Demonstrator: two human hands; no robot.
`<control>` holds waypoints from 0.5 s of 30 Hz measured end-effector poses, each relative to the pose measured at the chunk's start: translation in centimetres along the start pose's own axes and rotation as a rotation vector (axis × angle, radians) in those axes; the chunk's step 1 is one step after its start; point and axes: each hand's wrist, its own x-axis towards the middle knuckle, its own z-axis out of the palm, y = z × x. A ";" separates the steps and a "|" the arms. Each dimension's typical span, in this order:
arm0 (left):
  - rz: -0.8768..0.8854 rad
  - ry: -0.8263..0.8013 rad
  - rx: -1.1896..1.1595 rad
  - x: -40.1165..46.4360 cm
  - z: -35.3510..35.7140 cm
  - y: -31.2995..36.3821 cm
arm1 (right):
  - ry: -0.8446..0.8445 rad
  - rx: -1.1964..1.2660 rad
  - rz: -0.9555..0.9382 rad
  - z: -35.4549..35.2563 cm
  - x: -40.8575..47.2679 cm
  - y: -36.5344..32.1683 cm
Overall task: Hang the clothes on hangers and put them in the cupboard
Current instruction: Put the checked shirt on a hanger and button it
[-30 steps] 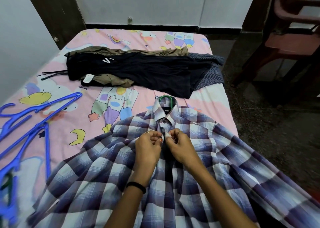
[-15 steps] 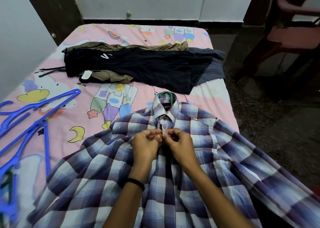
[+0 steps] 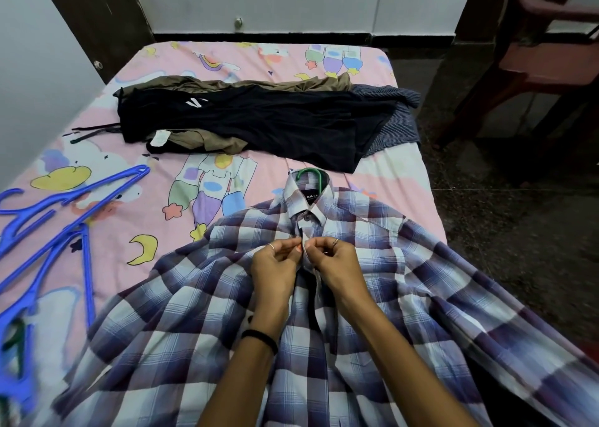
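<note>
A blue and white checked shirt (image 3: 201,297) lies spread front-up on the near half of the bed. A green hanger hook (image 3: 310,177) sticks out of its collar; the rest of that hanger is hidden inside the shirt. My left hand (image 3: 275,268) pinches the left edge of the shirt's front opening just below the collar. My right hand (image 3: 337,264) pinches the right edge, fingertips almost touching the left hand's. The opening gapes dark below my hands.
A pile of black, olive and striped clothes (image 3: 259,118) lies across the middle of the pink cartoon-print bed (image 3: 129,219). Several blue hangers (image 3: 48,232) lie at the bed's left side. A red plastic chair (image 3: 544,57) stands on the dark floor at right.
Both hands stay pinched at the shirt's front just below the collar, with only small finger movements. The view has shifted slightly.
</note>
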 end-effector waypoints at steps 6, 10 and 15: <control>-0.054 -0.041 -0.018 0.4 -0.4 0.4 | -0.009 -0.054 0.033 0.1 0.4 0.0; -0.067 -0.048 0.053 0.7 -0.4 0.5 | 0.024 -0.200 0.014 0.5 0.8 0.3; -0.100 -0.043 0.095 1.1 -0.5 0.7 | 0.053 -0.320 -0.068 0.7 0.6 0.2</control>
